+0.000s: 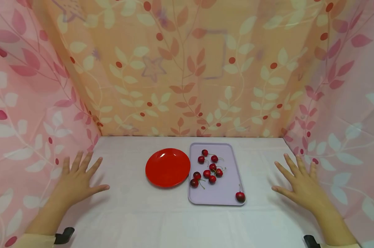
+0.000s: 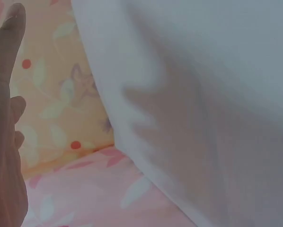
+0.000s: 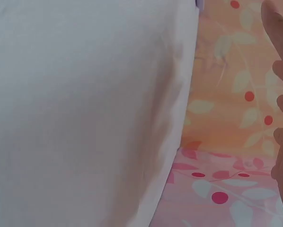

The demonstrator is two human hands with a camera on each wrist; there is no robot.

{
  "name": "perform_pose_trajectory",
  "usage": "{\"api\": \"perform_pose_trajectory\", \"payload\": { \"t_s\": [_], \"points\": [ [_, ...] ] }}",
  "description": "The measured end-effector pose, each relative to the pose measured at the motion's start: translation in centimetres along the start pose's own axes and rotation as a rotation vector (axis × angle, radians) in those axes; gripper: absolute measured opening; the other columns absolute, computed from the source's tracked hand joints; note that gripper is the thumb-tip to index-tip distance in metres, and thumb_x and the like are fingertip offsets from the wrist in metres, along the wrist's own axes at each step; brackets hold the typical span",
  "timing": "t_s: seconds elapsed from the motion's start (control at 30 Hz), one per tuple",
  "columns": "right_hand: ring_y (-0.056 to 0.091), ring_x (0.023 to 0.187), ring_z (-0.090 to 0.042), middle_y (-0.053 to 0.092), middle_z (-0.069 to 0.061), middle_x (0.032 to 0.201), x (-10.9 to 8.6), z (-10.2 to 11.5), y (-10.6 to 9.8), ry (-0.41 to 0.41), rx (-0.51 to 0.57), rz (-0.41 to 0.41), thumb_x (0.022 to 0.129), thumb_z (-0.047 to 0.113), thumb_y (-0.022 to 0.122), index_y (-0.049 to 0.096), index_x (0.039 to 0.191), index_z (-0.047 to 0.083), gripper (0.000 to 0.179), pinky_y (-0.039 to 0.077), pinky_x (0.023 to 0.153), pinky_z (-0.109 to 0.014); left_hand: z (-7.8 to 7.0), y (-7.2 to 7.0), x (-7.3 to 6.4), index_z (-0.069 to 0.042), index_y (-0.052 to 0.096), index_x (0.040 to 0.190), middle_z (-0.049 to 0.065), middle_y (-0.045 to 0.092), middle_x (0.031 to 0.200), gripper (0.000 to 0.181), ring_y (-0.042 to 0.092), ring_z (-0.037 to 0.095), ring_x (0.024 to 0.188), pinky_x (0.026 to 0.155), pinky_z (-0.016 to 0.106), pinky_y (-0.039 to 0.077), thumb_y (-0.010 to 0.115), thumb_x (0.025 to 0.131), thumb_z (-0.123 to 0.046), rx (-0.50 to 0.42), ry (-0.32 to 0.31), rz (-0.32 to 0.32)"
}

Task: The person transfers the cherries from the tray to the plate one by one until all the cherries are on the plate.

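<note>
In the head view my left hand (image 1: 76, 181) hovers over the left side of the white table, fingers spread and holding nothing. My right hand (image 1: 303, 186) is likewise spread above the right side, with nothing in it. Between them lie a round red plate (image 1: 168, 168) and, just to its right, a pale purple tray (image 1: 216, 197). Several dark red cherries (image 1: 212, 167) with stems are grouped on the tray's upper and left parts. One more cherry (image 1: 240, 196) sits alone in its near right corner. Each wrist view catches only the edge of its hand and a shadow on the cloth.
A white cloth (image 1: 137, 220) covers the table. Along its far edge stands an orange curtain (image 1: 180, 86) with leaf prints. Pink patterned curtains (image 1: 25, 113) close off the left and right sides, near both forearms.
</note>
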State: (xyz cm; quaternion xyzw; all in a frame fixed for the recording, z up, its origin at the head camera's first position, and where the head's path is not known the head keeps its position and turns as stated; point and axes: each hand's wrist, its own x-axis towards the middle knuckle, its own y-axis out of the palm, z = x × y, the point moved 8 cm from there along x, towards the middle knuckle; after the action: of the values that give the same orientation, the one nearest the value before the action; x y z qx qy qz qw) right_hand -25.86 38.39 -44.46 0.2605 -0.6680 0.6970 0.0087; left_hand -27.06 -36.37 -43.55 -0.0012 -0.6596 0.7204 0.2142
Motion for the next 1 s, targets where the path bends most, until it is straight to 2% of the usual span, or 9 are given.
{"api": "perform_pose_trajectory", "payload": {
  "t_s": [0.1,0.23,0.5,0.67,0.77,1.0],
  "points": [
    [-0.011,0.158,-0.036,0.013,-0.011,0.172,0.3,0.3,0.0,-0.001,0.014,-0.004,0.081,0.065,0.076,0.037,0.160,0.028,0.095,-0.020,0.113,-0.072,-0.3,0.1,0.4,-0.025,0.014,0.166,0.024,0.008,0.170,0.115,-0.024,0.036,0.155,0.115,0.065,-0.026,0.062,0.079,-0.083,-0.018,-0.007,-0.002],
    [-0.007,0.159,-0.037,0.016,-0.012,0.172,0.7,0.5,-0.1,-0.007,0.032,-0.025,0.081,0.062,0.077,0.037,0.160,0.028,0.095,-0.019,0.115,-0.072,-0.8,0.1,1.0,-0.022,0.016,0.166,0.022,0.005,0.171,0.116,-0.023,0.036,0.155,0.115,0.065,-0.026,0.064,0.079,-0.082,-0.054,-0.018,-0.010],
    [0.008,0.158,-0.041,0.028,-0.018,0.167,1.5,1.5,-0.3,-0.050,0.105,-0.083,0.079,0.053,0.083,0.043,0.157,0.024,0.093,-0.011,0.118,-0.072,-2.0,0.3,2.1,-0.017,0.017,0.166,0.021,0.001,0.171,0.116,-0.023,0.037,0.155,0.115,0.063,-0.028,0.066,0.081,-0.078,-0.182,-0.054,0.013],
    [0.014,0.156,-0.043,0.029,-0.017,0.166,1.8,2.3,-0.2,-0.055,0.137,-0.088,0.079,0.050,0.083,0.045,0.156,0.021,0.090,-0.009,0.119,-0.072,-3.0,0.4,2.7,-0.015,0.018,0.165,0.022,0.006,0.171,0.115,-0.014,0.043,0.157,0.118,0.064,-0.022,0.070,0.081,-0.073,-0.238,-0.034,-0.011],
    [0.018,0.155,-0.044,0.031,-0.017,0.166,2.0,2.8,-0.2,-0.057,0.159,-0.088,0.079,0.048,0.084,0.047,0.154,0.020,0.088,-0.007,0.120,-0.072,-3.7,0.4,2.9,-0.013,0.023,0.164,0.024,0.012,0.170,0.116,-0.009,0.045,0.157,0.119,0.064,-0.020,0.073,0.079,-0.072,-0.259,-0.025,-0.033],
    [0.018,0.157,-0.040,0.032,-0.014,0.166,2.3,3.4,0.3,-0.062,0.216,-0.082,0.080,0.044,0.085,0.047,0.154,0.020,0.087,-0.003,0.123,-0.068,-4.9,1.5,3.5,-0.012,0.023,0.164,0.023,0.013,0.170,0.116,-0.007,0.045,0.157,0.119,0.064,-0.020,0.073,0.078,-0.073,-0.303,-0.023,-0.032]
  ]
}}
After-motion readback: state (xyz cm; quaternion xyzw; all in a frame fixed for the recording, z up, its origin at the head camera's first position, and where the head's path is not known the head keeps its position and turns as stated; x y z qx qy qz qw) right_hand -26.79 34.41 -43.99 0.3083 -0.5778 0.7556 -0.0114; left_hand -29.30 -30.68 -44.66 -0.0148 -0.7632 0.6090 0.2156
